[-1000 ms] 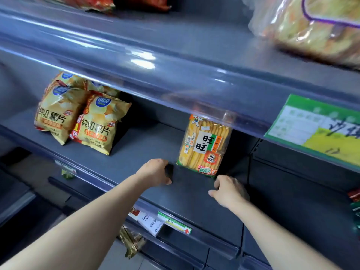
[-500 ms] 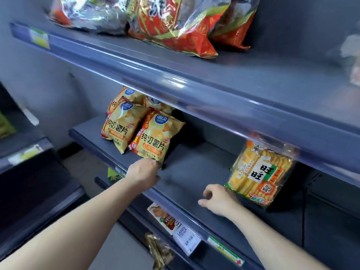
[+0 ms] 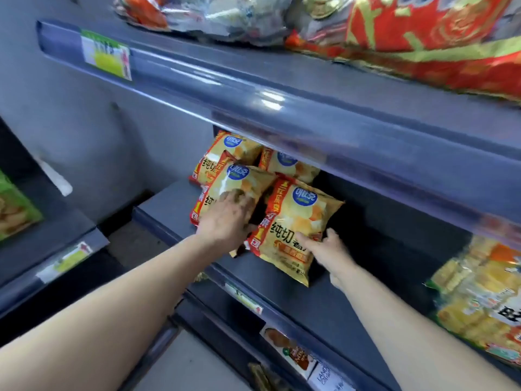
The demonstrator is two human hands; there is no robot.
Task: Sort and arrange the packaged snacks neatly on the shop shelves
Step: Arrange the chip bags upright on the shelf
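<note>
L hand (image 3: pixel 225 222) on left chips (image 3: pixel 243 182), R hand (image 3: pixel 329 251) grips right chips (image 3: pixel 303 218)

Left hand (image 3: pixel 225 221) reached left bag (image 3: pixel 239 179); right hand (image 3: pixel 327 249) grips right bag (image 3: pixel 298 218).

Chip bags (image 3: pixel 289 166), four, yellow, red band, blue round logo: clustered at left end of middle shelf (image 3: pixel 394 263), two front, two behind. Front right chip bag (image 3: pixel 298 221) pinched by right hand (image 3: pixel 329 249). Rice cracker pack (image 3: pixel 479 300): same shelf, right, well apart.
</note>
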